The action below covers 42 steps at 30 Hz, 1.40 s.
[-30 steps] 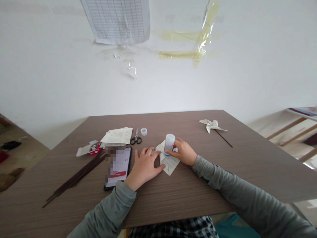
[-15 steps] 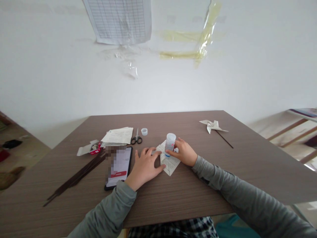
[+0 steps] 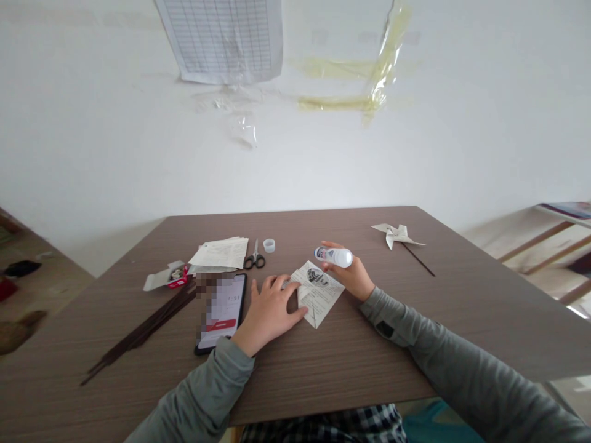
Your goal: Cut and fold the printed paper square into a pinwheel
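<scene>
A square of printed paper (image 3: 323, 294) with a dark picture near its top lies on the table, one part of it folded over. My left hand (image 3: 272, 307) rests across the paper's left side, fingers spread and tips touching it. My right hand (image 3: 353, 274) is closed around a white glue stick (image 3: 336, 256), held tilted nearly level just above the paper's upper right edge. A translucent round cap (image 3: 269, 245) sits apart on the table beyond my left hand.
Left of the cap are black-handled scissors (image 3: 255, 259) and stacked paper sheets (image 3: 220, 253). A small open red box (image 3: 176, 277), dark thin sticks (image 3: 143, 329) and a phone (image 3: 224, 314) lie to the left. A paper pinwheel (image 3: 398, 235) on a stick lies at back right.
My right hand has lifted the glue stick off the paper and tipped it from upright to nearly level, moving slightly right. More of the printed paper shows. My left hand stays put.
</scene>
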Motion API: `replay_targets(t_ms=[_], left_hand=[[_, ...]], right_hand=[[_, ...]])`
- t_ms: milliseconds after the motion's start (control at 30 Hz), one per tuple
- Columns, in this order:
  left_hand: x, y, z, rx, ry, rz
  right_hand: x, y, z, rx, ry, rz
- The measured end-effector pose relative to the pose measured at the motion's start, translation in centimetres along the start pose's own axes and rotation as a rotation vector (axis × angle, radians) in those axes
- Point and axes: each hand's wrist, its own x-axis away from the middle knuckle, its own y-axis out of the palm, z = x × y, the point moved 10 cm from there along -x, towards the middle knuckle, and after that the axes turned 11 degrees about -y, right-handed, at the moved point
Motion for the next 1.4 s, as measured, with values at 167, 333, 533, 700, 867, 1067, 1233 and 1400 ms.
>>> replay_targets(t_ms=[167, 333, 533, 700, 867, 1067, 1233, 1400], left_hand=[[0.0, 0.1, 0.0, -0.008, -0.001, -0.001], [0.0, 0.1, 0.1, -0.005, 0.000, -0.003], [0.2, -0.1, 0.1, -0.014, -0.008, -0.020], [0.3, -0.1, 0.1, -0.018, -0.013, -0.019], [0.3, -0.2, 0.0, -0.001, 0.006, -0.014], [0.2, -0.4, -0.3, -0.010, 0.022, -0.014], [0.2, -0.4, -0.4, -0.023, 0.012, -0.030], [0.1, -0.6, -0.9, -0.048, -0.022, -0.052]], right_hand=[[0.2, 0.1, -0.5, 0.037, -0.017, -0.046], [0.2, -0.1, 0.8, -0.050, 0.034, -0.025], [0.0, -0.6, 3.8, -0.097, 0.110, 0.008], [-0.5, -1.9, 3.9, 0.028, 0.040, 0.036], [-0.8, -2.8, 2.8, 0.214, -0.059, 0.047], [-0.9, -2.5, 1.6, 0.426, -0.217, -0.002], [-1.2, -1.4, 1.5, 0.499, -0.333, -0.073], [-1.5, -0.2, 1.9, 0.491, -0.379, -0.114]])
